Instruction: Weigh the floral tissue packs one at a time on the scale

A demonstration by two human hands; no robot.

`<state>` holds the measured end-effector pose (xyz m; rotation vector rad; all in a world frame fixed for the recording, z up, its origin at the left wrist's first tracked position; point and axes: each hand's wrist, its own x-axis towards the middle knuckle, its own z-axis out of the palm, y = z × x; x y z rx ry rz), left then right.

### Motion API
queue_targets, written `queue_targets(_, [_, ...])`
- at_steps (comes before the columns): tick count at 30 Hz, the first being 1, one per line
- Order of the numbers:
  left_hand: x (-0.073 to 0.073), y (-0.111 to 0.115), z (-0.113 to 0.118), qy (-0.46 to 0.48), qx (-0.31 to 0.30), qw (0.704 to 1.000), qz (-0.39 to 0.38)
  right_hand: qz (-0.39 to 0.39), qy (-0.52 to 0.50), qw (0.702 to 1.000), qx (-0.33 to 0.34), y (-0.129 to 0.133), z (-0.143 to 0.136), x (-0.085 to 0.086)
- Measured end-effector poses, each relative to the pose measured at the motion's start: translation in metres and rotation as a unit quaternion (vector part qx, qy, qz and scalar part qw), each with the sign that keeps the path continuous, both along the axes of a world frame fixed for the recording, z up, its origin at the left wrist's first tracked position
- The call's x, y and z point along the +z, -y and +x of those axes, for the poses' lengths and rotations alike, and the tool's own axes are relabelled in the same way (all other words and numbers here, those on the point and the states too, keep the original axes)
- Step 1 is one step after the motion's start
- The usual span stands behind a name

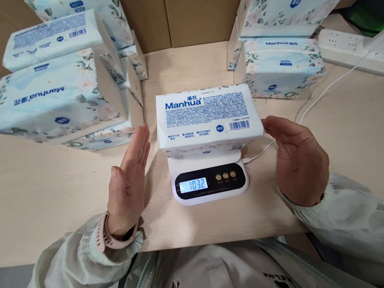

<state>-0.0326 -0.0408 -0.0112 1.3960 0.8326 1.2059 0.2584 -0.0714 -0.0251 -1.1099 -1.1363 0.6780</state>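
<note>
A white and blue tissue pack (207, 117) rests on a white digital scale (210, 180), whose lit display seems to read 103.2. My left hand (127, 186) is held upright to the left of the pack, fingers stretched out, holding nothing, with a gap between it and the pack. On the other side, my right hand (297, 158) is open with its fingertips at the pack's right edge; whether they touch it I cannot tell. A pink watch strap (106, 234) circles my left wrist.
Several tissue packs (55, 95) are stacked at the back left, and another stack (283, 62) stands at the back right. A white power strip (356, 47) lies right of it, and a white cable (329, 86) runs to the scale. Cardboard (191, 6) borders the table's (186, 66) rear.
</note>
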Motion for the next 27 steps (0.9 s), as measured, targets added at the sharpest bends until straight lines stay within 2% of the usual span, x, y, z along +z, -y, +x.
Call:
queue_targets(10, [0.002, -0.0003, 0.0012, 0.014, 0.027, 0.999, -0.007, 0.029, 0.0, 1.0, 0.002, -0.0027, -0.001, -0.0009])
queue_targets(21, [-0.0021, -0.0029, -0.0036, -0.003, 0.006, 0.999, 0.035, 0.038, 0.006, 0.999, 0.002, -0.0035, 0.0025, -0.0045])
queue_targets(27, [-0.002, -0.0021, -0.0033, -0.002, 0.011, 1.0, 0.025, 0.025, 0.003, 1.0, -0.013, -0.0034, 0.0032, -0.0023])
